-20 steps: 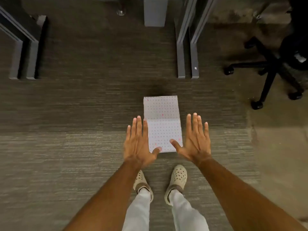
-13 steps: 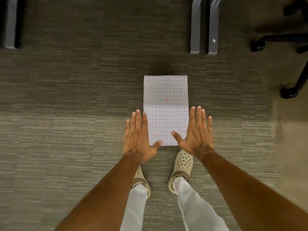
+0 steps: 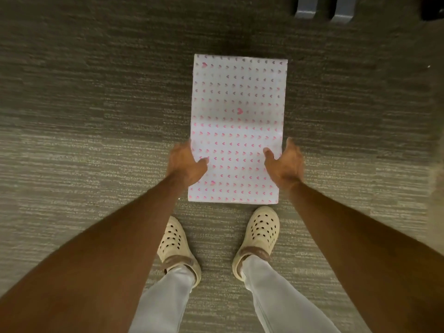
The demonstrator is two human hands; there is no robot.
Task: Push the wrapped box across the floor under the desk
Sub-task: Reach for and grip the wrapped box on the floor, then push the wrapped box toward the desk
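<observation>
A box wrapped in white paper with small pink hearts [image 3: 237, 111] lies flat on the grey carpet, its long side running away from me. My left hand [image 3: 185, 163] clasps its left edge near the close end, thumb on top, fingers down the side. My right hand [image 3: 286, 163] clasps the right edge the same way. Both hands grip the box between them.
Two grey desk feet [image 3: 324, 8] stand at the top right edge of the view. A dark chair part [image 3: 432, 8] shows in the top right corner. My two feet in cream clogs [image 3: 260, 234] stand just behind the box. Carpet surrounds the box.
Both hands came down from hovering spread above the box's near end and closed on its two sides. The view tilted down and nearer; desk feet slid toward the top edge.
</observation>
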